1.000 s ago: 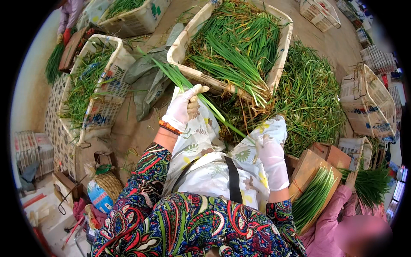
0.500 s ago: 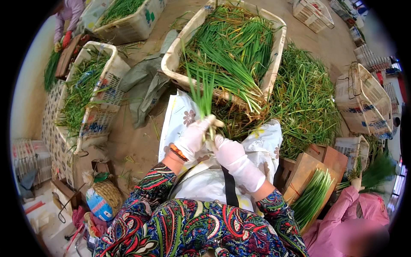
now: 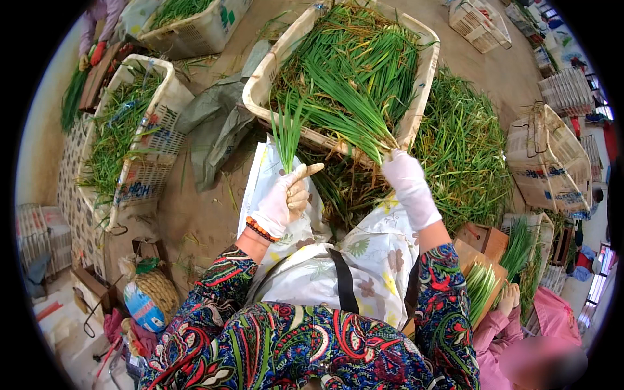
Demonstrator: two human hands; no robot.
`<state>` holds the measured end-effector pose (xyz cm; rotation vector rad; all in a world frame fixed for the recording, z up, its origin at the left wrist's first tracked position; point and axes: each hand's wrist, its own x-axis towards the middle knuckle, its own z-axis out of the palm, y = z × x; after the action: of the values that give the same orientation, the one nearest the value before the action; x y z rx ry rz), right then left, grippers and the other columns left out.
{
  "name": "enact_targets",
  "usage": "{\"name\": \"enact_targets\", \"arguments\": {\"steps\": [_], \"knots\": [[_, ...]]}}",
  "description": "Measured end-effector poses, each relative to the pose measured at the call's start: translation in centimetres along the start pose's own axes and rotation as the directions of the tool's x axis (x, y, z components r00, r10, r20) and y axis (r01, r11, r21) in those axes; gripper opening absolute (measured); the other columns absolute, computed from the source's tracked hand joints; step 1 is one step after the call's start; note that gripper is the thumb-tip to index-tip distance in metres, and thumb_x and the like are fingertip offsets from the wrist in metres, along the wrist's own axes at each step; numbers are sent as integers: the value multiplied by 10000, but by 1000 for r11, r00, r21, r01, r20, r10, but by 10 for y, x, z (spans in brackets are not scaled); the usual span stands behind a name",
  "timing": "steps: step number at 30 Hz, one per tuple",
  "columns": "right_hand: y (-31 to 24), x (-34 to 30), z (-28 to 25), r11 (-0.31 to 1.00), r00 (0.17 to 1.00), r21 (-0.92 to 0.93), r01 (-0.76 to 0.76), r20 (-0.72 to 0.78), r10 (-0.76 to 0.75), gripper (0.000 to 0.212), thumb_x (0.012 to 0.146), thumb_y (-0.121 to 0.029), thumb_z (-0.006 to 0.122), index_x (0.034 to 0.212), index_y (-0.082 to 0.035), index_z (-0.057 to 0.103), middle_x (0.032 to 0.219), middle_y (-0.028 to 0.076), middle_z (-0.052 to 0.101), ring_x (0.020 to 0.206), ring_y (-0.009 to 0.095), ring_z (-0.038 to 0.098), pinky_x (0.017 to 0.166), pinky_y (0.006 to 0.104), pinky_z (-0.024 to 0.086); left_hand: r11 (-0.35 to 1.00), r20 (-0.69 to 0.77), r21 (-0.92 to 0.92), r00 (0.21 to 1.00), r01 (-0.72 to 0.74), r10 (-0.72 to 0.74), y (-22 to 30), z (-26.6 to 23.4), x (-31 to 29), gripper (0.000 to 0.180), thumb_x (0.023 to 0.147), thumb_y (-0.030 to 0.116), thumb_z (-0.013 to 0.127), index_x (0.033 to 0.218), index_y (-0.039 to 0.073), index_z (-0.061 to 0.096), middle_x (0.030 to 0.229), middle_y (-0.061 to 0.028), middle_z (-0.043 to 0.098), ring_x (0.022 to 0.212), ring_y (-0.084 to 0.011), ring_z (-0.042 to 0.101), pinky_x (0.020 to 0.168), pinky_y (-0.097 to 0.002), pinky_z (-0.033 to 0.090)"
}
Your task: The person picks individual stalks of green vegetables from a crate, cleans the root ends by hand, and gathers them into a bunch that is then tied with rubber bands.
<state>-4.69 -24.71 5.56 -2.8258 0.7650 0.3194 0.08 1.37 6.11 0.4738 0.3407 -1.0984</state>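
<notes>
My left hand (image 3: 286, 200), in a white glove, is closed round a small bunch of garlic chives (image 3: 286, 140), their green leaves pointing up and away from me. Its index finger sticks out to the right while the other fingers stay curled. At the near right corner of the big white crate (image 3: 255, 97), my gloved right hand (image 3: 408, 182) grips the pale root ends of more garlic chives (image 3: 351, 110). Those lie slanting across a heap of green and yellowed leaves in the crate. My right fingertips are partly hidden.
A patterned white apron (image 3: 305, 273) covers my lap. Loose leaves (image 3: 461, 136) are piled right of the crate. Another leaf-filled crate (image 3: 166, 123) stands at left beside a grey-green sack (image 3: 214, 123). At lower right, a co-worker's hands (image 3: 509, 299) are near bundled chives (image 3: 481, 286) on a wooden stand.
My hands have parted. The right moved up and right from beside the left to the root ends at the crate. The left shifted slightly left, still holding its bunch.
</notes>
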Motion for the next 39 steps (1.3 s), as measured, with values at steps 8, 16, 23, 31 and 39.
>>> {"name": "enact_targets", "arguments": {"steps": [8,16,23,31,39], "knots": [[-1,1,12,967,983,-252,16,182,31,327,858,-358,477,901,-70,627,882,143,658,833,280,645,711,372,506,997,-3,75,999,36,-36,-21,7,5,404,947,250,410,1237,-32,424,491,87,183,413,-28,197,396,-184,201],[-27,-78,-55,550,980,812,-195,176,88,248,842,-268,547,817,-22,565,691,173,610,654,350,600,582,393,481,933,-22,358,1000,29,-22,-29,3,-16,427,933,338,419,1170,-7,506,629,62,440,626,-96,443,668,-233,376],[-62,-156,28,861,908,443,250,202,-368,291,859,-340,494,832,-55,549,717,195,597,687,371,594,627,441,476,968,-106,227,991,103,-81,-53,-7,-2,373,931,297,418,1043,-36,544,842,-95,609,785,-250,597,755,-338,495],[17,-9,-12,975,946,110,194,-285,-156,216,854,-255,508,946,-91,614,853,149,604,782,314,594,690,400,484,905,459,-213,780,-369,426,63,68,-37,443,912,398,423,1047,-8,537,462,65,299,385,-36,286,321,-167,296],[18,50,17,935,990,-329,132,-10,-143,154,812,-127,507,884,-65,627,851,118,635,793,263,635,664,344,530,984,53,-142,992,-107,116,5,3,-10,390,921,238,466,1247,25,432,495,93,221,414,-23,231,383,-175,221]]}}
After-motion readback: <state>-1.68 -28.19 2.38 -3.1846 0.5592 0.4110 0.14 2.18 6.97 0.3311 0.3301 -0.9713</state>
